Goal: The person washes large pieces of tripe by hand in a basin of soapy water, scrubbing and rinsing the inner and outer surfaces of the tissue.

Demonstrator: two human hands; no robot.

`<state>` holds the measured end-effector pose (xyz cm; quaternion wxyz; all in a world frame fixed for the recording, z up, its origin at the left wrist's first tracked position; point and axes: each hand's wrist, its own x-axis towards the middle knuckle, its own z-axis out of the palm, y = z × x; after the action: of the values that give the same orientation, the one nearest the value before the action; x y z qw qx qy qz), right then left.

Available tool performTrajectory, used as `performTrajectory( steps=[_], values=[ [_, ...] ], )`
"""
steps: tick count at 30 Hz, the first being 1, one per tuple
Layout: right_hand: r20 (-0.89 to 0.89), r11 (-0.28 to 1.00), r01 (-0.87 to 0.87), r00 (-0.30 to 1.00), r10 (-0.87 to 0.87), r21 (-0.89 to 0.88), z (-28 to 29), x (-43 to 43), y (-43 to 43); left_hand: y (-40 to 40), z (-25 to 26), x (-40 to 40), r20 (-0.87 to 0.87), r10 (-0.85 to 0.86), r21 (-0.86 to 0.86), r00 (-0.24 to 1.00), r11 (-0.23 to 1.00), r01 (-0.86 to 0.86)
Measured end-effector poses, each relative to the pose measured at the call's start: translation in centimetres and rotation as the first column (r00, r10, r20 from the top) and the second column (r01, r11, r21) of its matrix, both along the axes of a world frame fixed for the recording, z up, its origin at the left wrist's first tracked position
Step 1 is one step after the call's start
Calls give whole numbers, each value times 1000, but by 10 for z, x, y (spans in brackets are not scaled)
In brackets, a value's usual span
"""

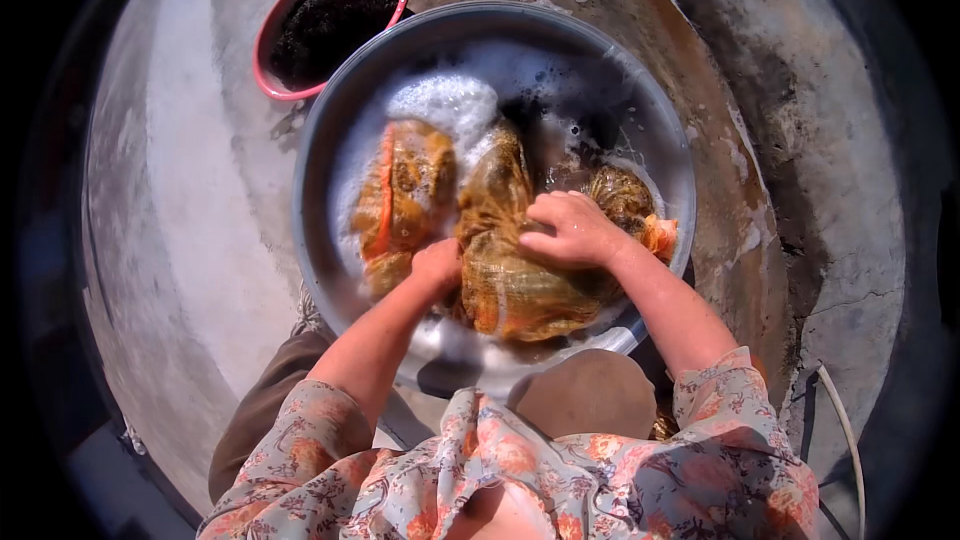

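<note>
A wet yellow-brown patterned cloth [525, 292] lies bunched in soapy water inside a large round metal basin [304, 187]. At its left side my left hand [439, 262] grips the fabric, its fingertips hidden by the folds. My right hand [566, 229] is closed over the bunched upper part, with the thumb towards the left. Another soaked stretch of fabric with an orange-red stripe [386, 191] spreads left of my left hand; whether it belongs to the same piece I cannot tell. Beyond my right wrist, an orange-pink bunch of fabric [660, 235] sits against the basin wall.
White suds [446, 101] float towards the far side of the basin. A pink-rimmed tub [266, 79] with a dark mass in it stands just beyond, at upper left. Wet concrete [739, 225] surrounds the basin. A thin pale hose or cord [844, 427] runs at lower right.
</note>
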<state>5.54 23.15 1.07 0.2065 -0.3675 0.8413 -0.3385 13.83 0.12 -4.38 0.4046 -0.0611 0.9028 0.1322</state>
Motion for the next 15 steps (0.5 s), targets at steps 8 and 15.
performTrajectory(
  steps=[8,15],
  values=[
    [-27,864,-218,966,258,454,-103,18,-72,-20,-31,15,93,-338,-107,937,932,347],
    [299,936,-140,954,39,324,-181,-65,-87,13,24,73,-394,-50,267,918,949,166]
  ],
)
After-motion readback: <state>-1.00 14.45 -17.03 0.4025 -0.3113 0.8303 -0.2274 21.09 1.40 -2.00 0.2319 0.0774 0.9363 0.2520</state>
